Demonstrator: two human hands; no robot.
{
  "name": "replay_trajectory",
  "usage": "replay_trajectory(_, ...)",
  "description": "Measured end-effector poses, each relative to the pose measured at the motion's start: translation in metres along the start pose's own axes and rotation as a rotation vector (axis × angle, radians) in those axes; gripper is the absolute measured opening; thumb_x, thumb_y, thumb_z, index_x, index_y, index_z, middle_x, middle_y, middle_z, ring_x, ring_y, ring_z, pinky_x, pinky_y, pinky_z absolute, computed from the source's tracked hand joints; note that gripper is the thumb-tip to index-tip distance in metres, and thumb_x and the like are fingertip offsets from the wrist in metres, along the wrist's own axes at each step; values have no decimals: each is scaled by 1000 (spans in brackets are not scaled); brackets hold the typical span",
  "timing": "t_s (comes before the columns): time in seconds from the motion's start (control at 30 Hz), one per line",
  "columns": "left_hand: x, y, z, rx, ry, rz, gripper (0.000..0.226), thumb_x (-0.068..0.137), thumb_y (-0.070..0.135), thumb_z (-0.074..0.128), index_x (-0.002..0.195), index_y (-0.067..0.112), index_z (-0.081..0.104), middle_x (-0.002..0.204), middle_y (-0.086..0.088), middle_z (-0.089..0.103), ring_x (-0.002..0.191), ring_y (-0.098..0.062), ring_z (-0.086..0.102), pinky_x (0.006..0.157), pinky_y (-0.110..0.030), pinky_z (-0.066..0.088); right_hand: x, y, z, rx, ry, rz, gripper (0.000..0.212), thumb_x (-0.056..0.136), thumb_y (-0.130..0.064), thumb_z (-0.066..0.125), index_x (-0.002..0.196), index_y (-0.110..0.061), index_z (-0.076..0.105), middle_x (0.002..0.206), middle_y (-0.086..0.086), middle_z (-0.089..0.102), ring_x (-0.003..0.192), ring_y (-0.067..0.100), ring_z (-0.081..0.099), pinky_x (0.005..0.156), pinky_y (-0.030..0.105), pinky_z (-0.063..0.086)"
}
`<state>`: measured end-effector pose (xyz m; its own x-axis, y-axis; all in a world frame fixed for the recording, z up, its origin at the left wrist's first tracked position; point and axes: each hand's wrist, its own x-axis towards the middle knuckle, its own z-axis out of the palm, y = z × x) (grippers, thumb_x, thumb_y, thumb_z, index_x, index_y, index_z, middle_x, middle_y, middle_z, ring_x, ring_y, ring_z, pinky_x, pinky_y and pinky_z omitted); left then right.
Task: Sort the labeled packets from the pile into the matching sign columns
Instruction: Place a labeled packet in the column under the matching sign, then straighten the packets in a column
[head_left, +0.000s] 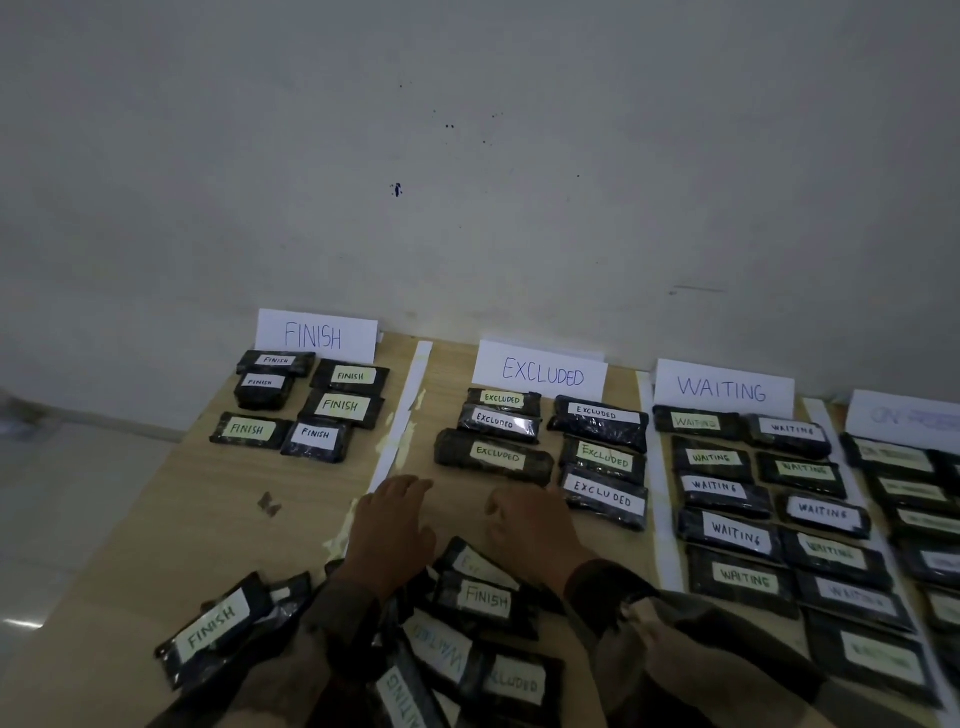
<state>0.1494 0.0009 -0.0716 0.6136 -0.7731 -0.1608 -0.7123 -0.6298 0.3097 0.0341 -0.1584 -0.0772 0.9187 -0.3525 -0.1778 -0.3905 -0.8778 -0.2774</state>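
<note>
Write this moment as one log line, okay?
left hand: open, empty | right hand: nothing visibly held | pile: FINISH packet on top, unsorted

The person has 2 bare hands, the left hand (392, 525) and the right hand (530, 525). Both arms wear long sleeves of dark, brownish-olive cloth that end right at the wrists, just behind the hands. The left sleeve (332, 629) looks snug where it meets the wrist, and its cloth seems mottled, though the dim light blurs it. The right sleeve (675, 623) has a darker band closest to the hand. Farther back from the fingers it turns looser and greyer, with deep folds and 1 paler crease along its upper edge. Any pattern in the cloth is too blurred to make out.
</note>
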Motion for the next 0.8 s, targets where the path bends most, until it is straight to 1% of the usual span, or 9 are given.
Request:
replay_trajectory(0.17, -11, 0, -3, -3, 18, 12, 56, 83, 28, 52, 137, 19, 41, 140, -2, 43, 130, -22, 38, 99, -37, 34, -24, -8, 9, 107, -117, 66, 21, 90, -37, 52, 105, -26, 62, 110, -3, 63, 105, 20, 56, 97, 35, 31)
replay_trajectory(0.27, -20, 0, 0, -35, 24, 26, 57, 77, 29, 44, 132, 17, 48, 135, -4, 48, 125, -24, 43, 96, -40, 38, -38, -10, 12, 127, -142, 52, 28, 89, -45, 52, 104, -24, 62, 107, -1, 62, 101, 21, 56, 92, 36, 30)
replay_trajectory(0.33, -26, 0, 3, -52, 20, 52, 53, 78, 28, 44, 130, 17, 50, 133, -5, 51, 123, -26, 46, 97, -41, 39, -46, -10, 14, 106, -163, 38, 42, 86, -54, 49, 110, -23, 62, 109, 2, 58, 101, 24, 53, 89, 36, 29)
replay_trajectory(0.43, -35, 3, 5, -36, -26, 89, 48, 83, 28, 50, 131, 21, 49, 135, -2, 49, 125, -23, 43, 103, -43, 35, -61, -9, 19, 38, -197, -13, 78, 65, -76, 39, 123, -27, 56, 115, 1, 50, 106, 24, 47, 89, 36, 28)
replay_trajectory(0.53, -48, 8, 4, -26, -53, 132, 58, 77, 48, 41, 128, 23, 51, 132, 2, 50, 126, -20, 42, 108, -44, 26, -74, -10, 25, 16, -173, -16, 72, 71, -66, 54, 132, -28, 48, 120, 2, 45, 112, 24, 41, 92, 37, 27)
replay_trajectory(0.6, -54, 10, 8, -23, -45, 206, 66, 69, 58, 37, 123, 24, 54, 124, 2, 55, 121, -20, 47, 108, -51, 25, -81, -13, 28, 21, -111, -8, 63, 77, -53, 61, 133, -28, 46, 121, 2, 46, 113, 24, 42, 93, 37, 27)
replay_trajectory(0.67, -57, 12, 8, 3, -103, 243, 65, 69, 56, 48, 126, 26, 52, 125, 4, 55, 122, -18, 46, 112, -53, 18, -86, -17, 28, 17, -62, -10, 59, 79, -49, 61, 132, -28, 45, 121, 1, 48, 112, 24, 45, 91, 37, 29)
replay_trajectory(0.73, -59, 18, 6, 30, -163, 243, 65, 71, 51, 55, 132, 27, 47, 129, 4, 54, 124, -16, 45, 116, -49, 9, -88, -20, 27, 48, -10, -32, 57, 78, -45, 60, 131, -28, 45, 120, 0, 50, 110, 23, 48, 88, 36, 32)
replay_trajectory(0.8, -60, 25, 1, 53, -158, 242, 58, 77, 44, 60, 132, 29, 47, 125, 4, 57, 121, -17, 48, 116, -45, 9, -90, -22, 22, 126, 48, -51, 57, 76, -46, 54, 129, -26, 47, 116, -1, 51, 106, 22, 49, 83, 33, 37)
